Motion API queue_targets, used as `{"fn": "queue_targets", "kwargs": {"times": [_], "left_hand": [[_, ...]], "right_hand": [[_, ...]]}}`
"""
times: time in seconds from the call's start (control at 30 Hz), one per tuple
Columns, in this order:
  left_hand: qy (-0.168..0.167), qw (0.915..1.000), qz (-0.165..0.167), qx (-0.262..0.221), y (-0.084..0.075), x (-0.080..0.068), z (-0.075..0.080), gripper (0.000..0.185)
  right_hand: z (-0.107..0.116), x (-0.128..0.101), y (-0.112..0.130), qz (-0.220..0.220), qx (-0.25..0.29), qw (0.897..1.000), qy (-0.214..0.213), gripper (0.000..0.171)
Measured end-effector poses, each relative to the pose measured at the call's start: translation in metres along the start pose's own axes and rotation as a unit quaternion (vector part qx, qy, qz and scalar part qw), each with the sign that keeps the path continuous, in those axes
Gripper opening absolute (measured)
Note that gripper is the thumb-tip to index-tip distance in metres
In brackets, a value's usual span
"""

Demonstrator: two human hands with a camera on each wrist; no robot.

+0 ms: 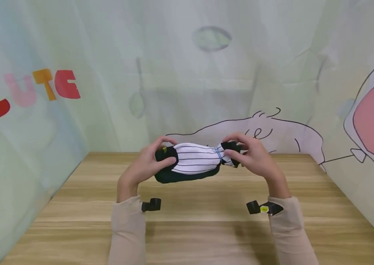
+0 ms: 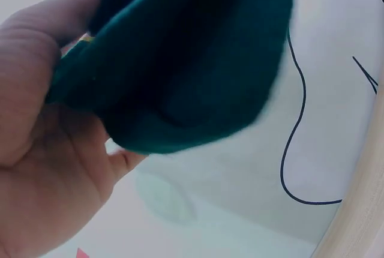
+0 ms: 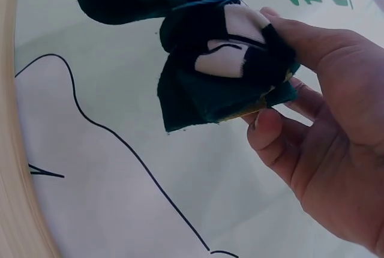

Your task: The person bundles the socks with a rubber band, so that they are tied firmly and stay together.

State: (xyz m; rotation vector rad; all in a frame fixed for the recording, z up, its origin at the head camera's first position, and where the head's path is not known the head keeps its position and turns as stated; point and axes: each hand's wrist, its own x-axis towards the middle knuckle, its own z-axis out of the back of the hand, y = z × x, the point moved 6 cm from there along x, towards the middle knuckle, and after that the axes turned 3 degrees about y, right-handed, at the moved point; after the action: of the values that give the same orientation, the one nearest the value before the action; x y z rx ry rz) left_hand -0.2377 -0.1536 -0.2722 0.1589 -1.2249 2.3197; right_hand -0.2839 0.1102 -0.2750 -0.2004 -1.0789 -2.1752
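A pair of socks, white with dark stripes and dark green ends, is held up above the table between both hands. A thin blue band cinches it near its right end. My left hand grips the dark left end, thumb in front and fingers behind. In the left wrist view, the socks' dark green fabric hangs past that hand. My right hand pinches the short dark green end beyond the band. The fingers behind the fabric are partly hidden.
A wood-grain table lies below the hands. Behind it and at both sides hangs a pale printed curtain with coloured letters and line drawings. Small black wrist cameras sit at both beige sleeves.
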Motion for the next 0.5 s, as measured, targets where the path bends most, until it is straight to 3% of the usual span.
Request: {"fn": "queue_targets", "kwargs": {"times": [0.2,0.5], "left_hand": [[-0.014,0.9989,-0.017,0.041,-0.005,0.002,0.002,0.041],[-0.008,0.9947,-0.025,0.100,0.030,0.014,-0.007,0.037]], "right_hand": [[-0.001,0.004,-0.011,-0.017,0.014,1.000,0.016,0.029],[-0.014,0.005,-0.031,-0.036,0.057,0.997,0.038,0.030]]}}
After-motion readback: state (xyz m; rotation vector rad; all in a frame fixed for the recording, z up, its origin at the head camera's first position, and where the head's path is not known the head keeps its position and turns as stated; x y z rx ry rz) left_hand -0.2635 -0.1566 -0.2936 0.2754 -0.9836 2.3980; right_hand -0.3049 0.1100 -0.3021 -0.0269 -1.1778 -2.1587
